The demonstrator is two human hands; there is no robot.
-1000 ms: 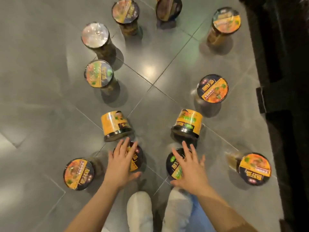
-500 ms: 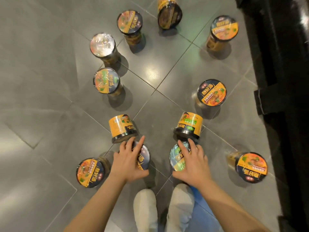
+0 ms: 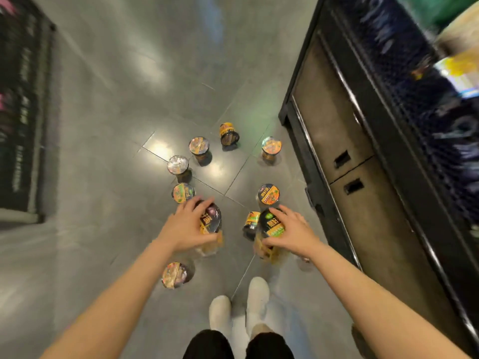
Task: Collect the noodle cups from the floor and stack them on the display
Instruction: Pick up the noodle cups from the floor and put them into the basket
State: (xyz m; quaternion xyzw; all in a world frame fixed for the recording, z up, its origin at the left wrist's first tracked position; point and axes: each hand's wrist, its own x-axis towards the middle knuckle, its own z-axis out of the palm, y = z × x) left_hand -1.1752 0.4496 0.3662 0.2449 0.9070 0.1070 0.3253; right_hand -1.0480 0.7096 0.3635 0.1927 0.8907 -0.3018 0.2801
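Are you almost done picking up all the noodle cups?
Not nearly. The left hand grips one dark-lidded noodle cup and the right hand another, both lifted. At least eight cups remain on the grey tiled floor. None visibly stacked on the black display yet.

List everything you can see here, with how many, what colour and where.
Noodle cups on floor: at least eight, orange and black, ahead on the tiles.
Noodle cups in hands: two, dark lids, one in each grip.
Floor: one, grey glossy tiles.
Display cabinet: one, black and brown, at right.
Rack: one, dark, at far left, blurred.
Shoes: two, white, bottom centre.
Left hand: holds a cup.
Right hand: holds a cup.
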